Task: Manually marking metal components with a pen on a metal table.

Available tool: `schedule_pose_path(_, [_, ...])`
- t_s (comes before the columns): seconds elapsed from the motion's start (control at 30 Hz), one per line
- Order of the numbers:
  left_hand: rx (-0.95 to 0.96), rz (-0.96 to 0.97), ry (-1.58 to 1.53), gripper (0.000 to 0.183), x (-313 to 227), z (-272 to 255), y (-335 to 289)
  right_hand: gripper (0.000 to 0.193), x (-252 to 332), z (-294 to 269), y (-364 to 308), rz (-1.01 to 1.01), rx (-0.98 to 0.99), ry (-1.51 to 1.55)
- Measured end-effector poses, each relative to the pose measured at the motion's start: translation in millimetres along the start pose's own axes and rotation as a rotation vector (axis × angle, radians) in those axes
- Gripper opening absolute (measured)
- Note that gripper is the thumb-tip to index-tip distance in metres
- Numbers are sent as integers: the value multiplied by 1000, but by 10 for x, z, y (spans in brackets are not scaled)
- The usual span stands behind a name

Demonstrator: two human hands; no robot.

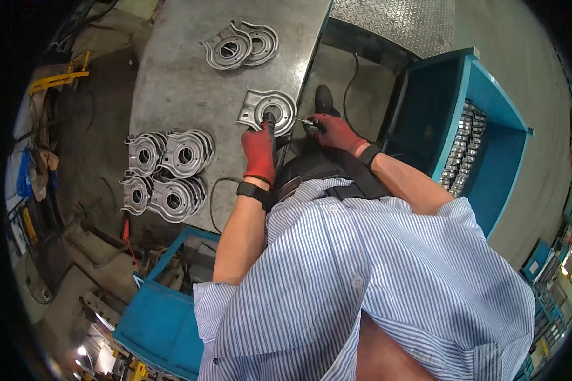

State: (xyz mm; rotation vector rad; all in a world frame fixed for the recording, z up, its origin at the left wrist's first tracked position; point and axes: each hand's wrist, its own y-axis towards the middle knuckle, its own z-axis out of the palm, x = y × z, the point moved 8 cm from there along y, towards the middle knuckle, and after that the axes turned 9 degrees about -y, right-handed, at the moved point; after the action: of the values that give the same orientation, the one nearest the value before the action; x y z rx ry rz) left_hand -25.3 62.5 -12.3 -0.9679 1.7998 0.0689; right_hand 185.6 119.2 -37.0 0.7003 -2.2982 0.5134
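A stamped metal bracket [251,105] with a round ringed opening lies at the table's near right edge. My left hand [259,153], in a red and black glove, grips it with fingers at the central hole. My right hand [338,132], gloved alike, is closed round a dark hand tool [311,125] with a thin metal tip. That tip points left and meets or nearly meets the bracket's right rim; its exact kind is hard to make out. Two similar brackets [241,47] overlap farther up the table. Stacks of the same brackets [183,151] stand at the left.
The grey metal table [190,82] ends close to my body. To the right stands a blue bin [489,95] with rows of metal parts [462,149] inside. A blue cabinet [162,324] is at the lower left. A dark cable [347,86] hangs beyond my right hand.
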Motion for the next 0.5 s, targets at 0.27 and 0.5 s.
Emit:
schedule_pose_path(0.27, [-60, -29, -103, 49, 874, 118, 392, 45, 97, 19, 19, -9, 47, -20])
schedule_pose_path(0.5, [-66, 34, 54, 48, 18, 9, 14, 45, 57, 9, -18, 68, 44, -22])
